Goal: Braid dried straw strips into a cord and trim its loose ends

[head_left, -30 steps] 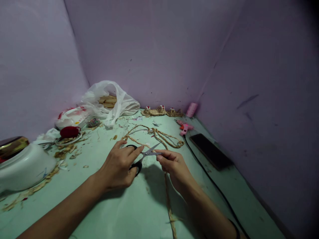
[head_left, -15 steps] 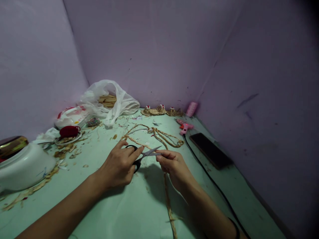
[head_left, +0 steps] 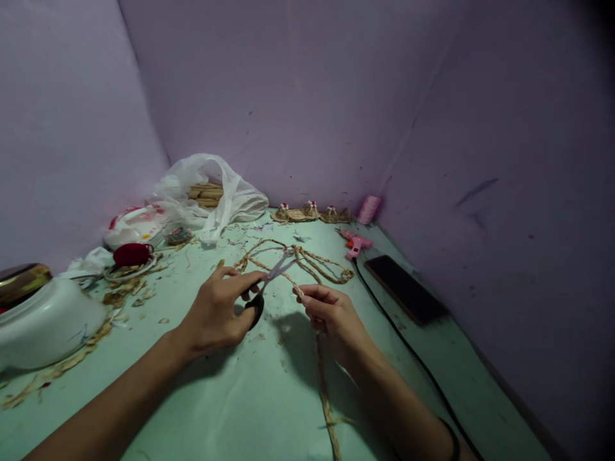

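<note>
Small scissors with black handles (head_left: 255, 310) are in my left hand (head_left: 216, 312), their blades pointing up and to the right beside the braided cord. My right hand (head_left: 331, 314) pinches the braided tan cord (head_left: 289, 280) between thumb and fingers. From there the cord runs back to a looped bundle (head_left: 327, 264) on the pale green table. Another length of cord (head_left: 325, 397) hangs below my right hand toward the near edge.
A pink glue gun (head_left: 355, 243) with a black cable and a dark phone (head_left: 406, 289) lie to the right. A pink spool (head_left: 369, 210), small woven items (head_left: 295, 214) and a plastic bag (head_left: 235, 198) stand behind. A white pot (head_left: 52, 320) is at left.
The scissors have swung away from my right fingertips, blades now angled upward. My left hand has shifted slightly left and its fingers are more spread around the handles.
</note>
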The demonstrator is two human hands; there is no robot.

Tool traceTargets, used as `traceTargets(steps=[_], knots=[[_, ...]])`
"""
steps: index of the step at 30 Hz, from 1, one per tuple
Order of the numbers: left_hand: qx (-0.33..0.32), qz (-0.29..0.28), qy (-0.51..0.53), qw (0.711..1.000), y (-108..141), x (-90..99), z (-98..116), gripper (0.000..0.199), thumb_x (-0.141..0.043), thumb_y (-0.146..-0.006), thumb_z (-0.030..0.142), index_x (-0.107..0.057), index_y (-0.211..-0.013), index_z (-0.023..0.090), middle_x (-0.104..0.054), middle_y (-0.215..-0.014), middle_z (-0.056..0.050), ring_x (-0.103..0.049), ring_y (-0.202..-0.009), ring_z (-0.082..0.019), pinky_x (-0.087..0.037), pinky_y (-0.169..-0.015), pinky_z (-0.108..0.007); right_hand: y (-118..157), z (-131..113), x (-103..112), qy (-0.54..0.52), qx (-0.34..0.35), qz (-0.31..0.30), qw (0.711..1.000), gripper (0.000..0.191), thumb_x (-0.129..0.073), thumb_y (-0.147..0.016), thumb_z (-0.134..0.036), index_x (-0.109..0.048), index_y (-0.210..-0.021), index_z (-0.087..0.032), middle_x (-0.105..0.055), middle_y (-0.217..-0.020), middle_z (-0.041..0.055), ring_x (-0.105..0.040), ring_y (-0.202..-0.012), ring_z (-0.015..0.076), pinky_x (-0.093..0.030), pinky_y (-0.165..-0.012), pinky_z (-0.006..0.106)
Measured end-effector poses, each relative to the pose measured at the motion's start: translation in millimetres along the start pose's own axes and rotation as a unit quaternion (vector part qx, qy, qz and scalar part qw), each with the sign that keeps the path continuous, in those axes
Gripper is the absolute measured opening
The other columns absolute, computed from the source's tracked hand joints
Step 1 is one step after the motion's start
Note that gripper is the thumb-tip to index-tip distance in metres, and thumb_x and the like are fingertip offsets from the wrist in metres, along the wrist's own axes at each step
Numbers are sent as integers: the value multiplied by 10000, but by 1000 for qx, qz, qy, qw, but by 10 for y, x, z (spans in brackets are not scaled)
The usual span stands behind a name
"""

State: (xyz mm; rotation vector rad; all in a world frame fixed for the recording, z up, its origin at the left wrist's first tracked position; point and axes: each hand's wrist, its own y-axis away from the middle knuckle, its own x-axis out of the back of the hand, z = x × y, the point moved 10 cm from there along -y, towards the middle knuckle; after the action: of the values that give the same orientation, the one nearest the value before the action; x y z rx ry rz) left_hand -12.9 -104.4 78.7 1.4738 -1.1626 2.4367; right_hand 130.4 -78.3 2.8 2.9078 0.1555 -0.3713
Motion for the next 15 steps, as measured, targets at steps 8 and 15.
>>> traceTargets(steps=[8,15], knots=[[-49,-91,-79,991,19,-179,209,523,-477,-647,159,-489,-1170,130,-618,-858,-85,-561,-816,-203,-276,-941,-459,-10,-109,90,84,70,31,993,204,-666,-564,-250,-698,-731,-138,-498,-484,-33,-331,-471,68,-249,-458,211],[-63,-135,-69,986,48,-265,227,553,-454,-666,145,-436,-1219,139,-631,-893,-92,-573,-809,-203,-280,-936,-466,14,-205,-14,150,123,4,981,135,-625,-586,-193,-715,-685,-174,-627,-629,13,-472,-568,118,-347,-537,238]])
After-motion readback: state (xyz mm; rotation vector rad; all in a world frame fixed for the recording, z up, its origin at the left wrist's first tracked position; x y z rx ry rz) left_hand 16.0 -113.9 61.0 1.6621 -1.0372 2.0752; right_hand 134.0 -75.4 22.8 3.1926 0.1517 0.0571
